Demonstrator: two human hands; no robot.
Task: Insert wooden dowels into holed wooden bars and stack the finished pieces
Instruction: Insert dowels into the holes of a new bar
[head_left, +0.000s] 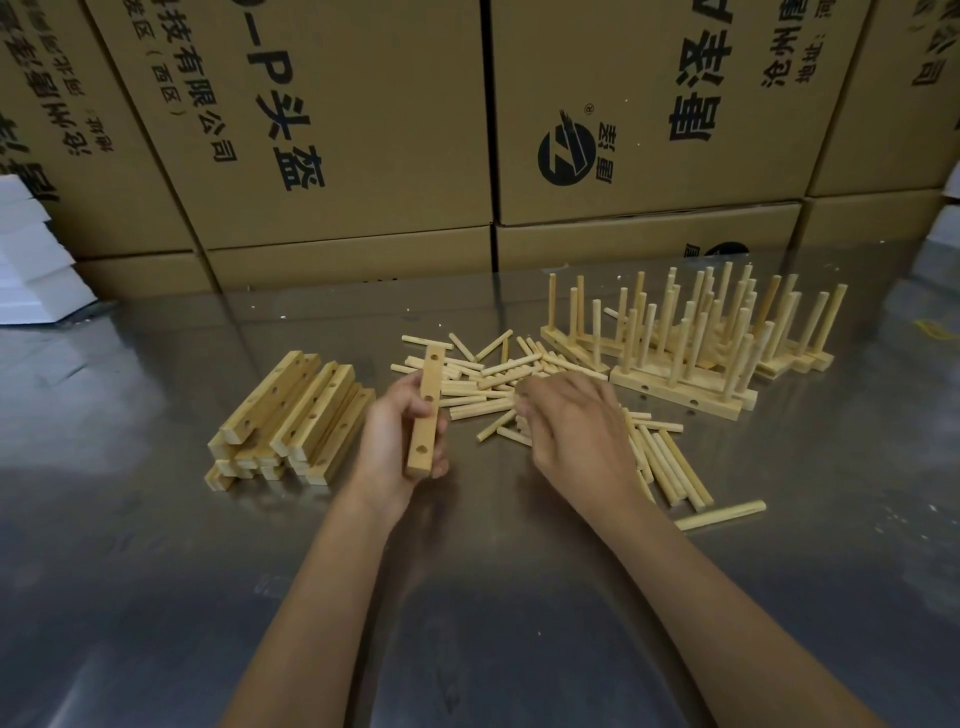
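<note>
Cardboard boxes (363, 130) back a steel desk (156, 545); left hand (400, 441) grips a holed bar (427, 410), long axis pointing away, while right hand (571, 421), fingers curled, reaches into the dowels (483, 384) just right of the bar; its grasp I cannot tell

Right hand (574, 431) is covering part of the dowel pile (488, 382), so I'm not seeing whether its fingers are pinching one. Left hand (400, 441) is hiding the held bar's (427, 413) lower back edge. Finished pieces (727, 332) are overlapping; I'm not getting a count. Cardboard boxes (343, 124) are running off the frame's top.
</note>
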